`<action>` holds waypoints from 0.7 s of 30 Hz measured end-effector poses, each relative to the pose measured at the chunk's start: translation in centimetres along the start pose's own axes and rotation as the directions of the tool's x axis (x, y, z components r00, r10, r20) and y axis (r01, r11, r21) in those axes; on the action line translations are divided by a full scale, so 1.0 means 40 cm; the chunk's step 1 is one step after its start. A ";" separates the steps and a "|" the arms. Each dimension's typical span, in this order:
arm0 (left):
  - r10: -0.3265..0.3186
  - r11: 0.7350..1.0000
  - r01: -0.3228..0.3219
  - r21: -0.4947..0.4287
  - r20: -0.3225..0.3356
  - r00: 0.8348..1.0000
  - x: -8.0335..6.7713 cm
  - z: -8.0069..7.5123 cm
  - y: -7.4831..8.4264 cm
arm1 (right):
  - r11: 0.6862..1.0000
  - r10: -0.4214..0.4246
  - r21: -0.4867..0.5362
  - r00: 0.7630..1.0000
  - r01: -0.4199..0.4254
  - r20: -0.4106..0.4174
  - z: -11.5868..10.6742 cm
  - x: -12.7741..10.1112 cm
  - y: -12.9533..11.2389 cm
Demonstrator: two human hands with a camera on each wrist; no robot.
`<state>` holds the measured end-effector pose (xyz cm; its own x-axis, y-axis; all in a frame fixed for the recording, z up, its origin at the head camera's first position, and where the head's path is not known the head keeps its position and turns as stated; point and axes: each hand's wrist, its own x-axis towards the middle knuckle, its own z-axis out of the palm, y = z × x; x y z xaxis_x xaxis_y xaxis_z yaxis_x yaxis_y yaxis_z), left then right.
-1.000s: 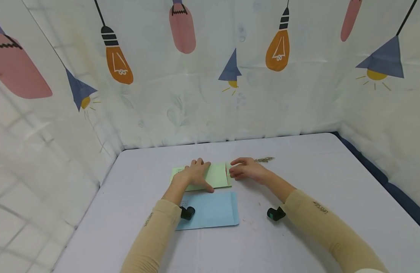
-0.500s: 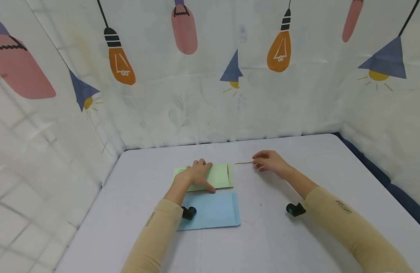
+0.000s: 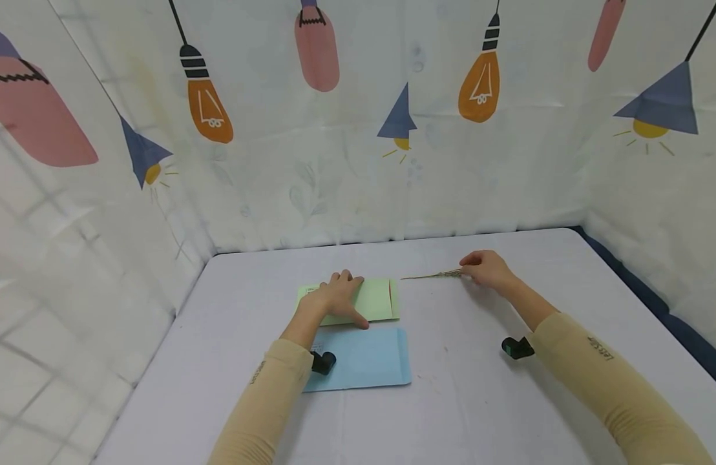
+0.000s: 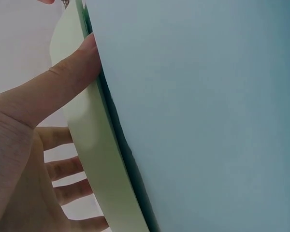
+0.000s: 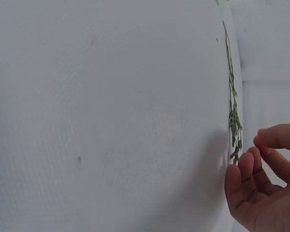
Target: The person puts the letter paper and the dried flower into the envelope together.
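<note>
My left hand point(image 3: 333, 298) lies flat on a pale green envelope point(image 3: 377, 301) with a red-edged opening at its right end. In the left wrist view the thumb point(image 4: 63, 82) lies along the green envelope's point(image 4: 87, 135) edge, with the fingers spread beyond it. A light blue envelope point(image 3: 364, 359) lies just in front of the green one and fills the left wrist view point(image 4: 208, 121). My right hand point(image 3: 487, 268) is at the leafy end of a thin dried sprig point(image 3: 433, 276) lying on the table. Its fingers point(image 5: 241, 171) are loosely curled beside the sprig point(image 5: 230, 96), thumb apart, nothing between them.
The pale grey table point(image 3: 497, 407) is walled on three sides by a white curtain point(image 3: 346, 161) printed with lamps. A dark blue edge point(image 3: 654, 303) runs along the table's right side. Small specks of plant crumbs point(image 3: 445, 350) lie right of the blue envelope.
My right hand has moved right, from the green envelope's opening along the sprig to its leafy end. The sprig now lies uncovered. The left hand has stayed on the green envelope.
</note>
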<state>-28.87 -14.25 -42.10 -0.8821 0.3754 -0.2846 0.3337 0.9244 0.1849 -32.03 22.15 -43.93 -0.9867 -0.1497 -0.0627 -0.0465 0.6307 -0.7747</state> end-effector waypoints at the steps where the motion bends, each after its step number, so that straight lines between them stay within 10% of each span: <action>1: 0.001 1.000 -0.001 0.003 0.000 1.000 0.000 0.000 0.000 | 1.000 0.001 -0.024 1.000 -0.001 -0.009 -0.002 0.000 0.003; 21: -0.010 1.000 0.010 0.013 0.004 1.000 -0.002 0.000 0.002 | 0.964 -0.141 -0.226 0.990 0.143 0.024 0.001 0.034 0.049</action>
<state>-28.75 -14.20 -42.05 -0.8841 0.3663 -0.2903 0.3291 0.9289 0.1697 -33.43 23.17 -45.55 -0.9662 -0.2556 0.0323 -0.2211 0.7582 -0.6133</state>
